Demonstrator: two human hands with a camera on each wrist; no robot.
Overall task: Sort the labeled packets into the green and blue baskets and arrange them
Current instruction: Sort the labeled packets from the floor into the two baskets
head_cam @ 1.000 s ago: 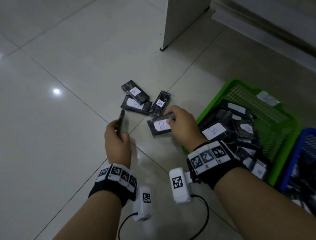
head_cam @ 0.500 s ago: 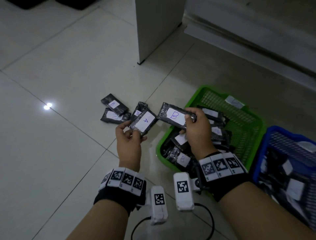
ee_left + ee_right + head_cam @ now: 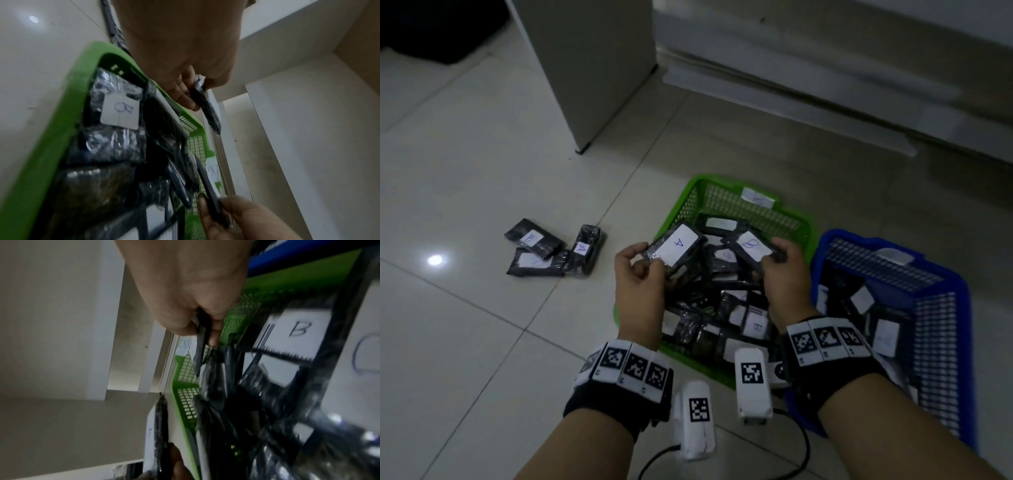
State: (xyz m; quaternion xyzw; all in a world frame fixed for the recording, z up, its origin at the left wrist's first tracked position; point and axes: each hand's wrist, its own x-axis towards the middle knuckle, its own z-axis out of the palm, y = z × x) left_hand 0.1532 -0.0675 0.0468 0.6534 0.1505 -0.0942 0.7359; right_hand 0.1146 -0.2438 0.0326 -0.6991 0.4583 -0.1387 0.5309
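My left hand [image 3: 640, 270] pinches a black packet labeled A [image 3: 676, 247] over the left side of the green basket [image 3: 690, 192]. My right hand [image 3: 784, 270] holds a black packet labeled B [image 3: 751, 247] over the same basket, near its right side. In the left wrist view the A packet [image 3: 207, 104] shows edge-on between the fingers. The right wrist view shows the B packet [image 3: 200, 344] edge-on in the right hand. The green basket holds several black packets with white labels. The blue basket [image 3: 948, 287] beside it on the right holds several more.
Three black packets [image 3: 551, 251] lie on the tiled floor left of the green basket, labeled B, A and one unreadable. A white cabinet leg [image 3: 585, 147] stands behind them. A skirting ledge [image 3: 825, 102] runs along the back.
Both hands moved right from the floor pile, each carrying a packet, and now hover over the green basket. The view shifted right, bringing the blue basket into sight.
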